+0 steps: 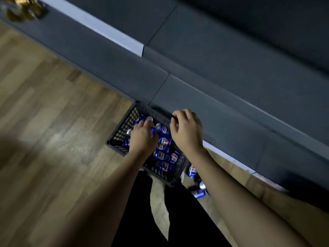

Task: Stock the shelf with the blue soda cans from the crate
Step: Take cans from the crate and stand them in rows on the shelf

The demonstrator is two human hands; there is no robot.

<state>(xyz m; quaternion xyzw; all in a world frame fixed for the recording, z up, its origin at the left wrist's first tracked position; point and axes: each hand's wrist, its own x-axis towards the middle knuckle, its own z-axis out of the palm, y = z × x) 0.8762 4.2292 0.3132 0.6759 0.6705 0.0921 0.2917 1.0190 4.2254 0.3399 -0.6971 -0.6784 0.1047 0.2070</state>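
A black plastic crate (122, 129) stands on the wooden floor against the dark shelf unit (222, 72). Several blue soda cans (163, 143) lie inside it. My left hand (142, 138) reaches into the crate and its fingers curl round a blue can (153, 130). My right hand (187, 132) hovers over the crate's far right side with curled fingers; something dark shows at the fingertips, but I cannot tell whether it holds a can.
Three blue cans (193, 171) lie on the floor to the right of the crate, near the shelf base. Golden packages (23, 9) sit at the top left. Wooden floor (53, 113) spreads to the left. My dark trouser legs (178, 220) are below the crate.
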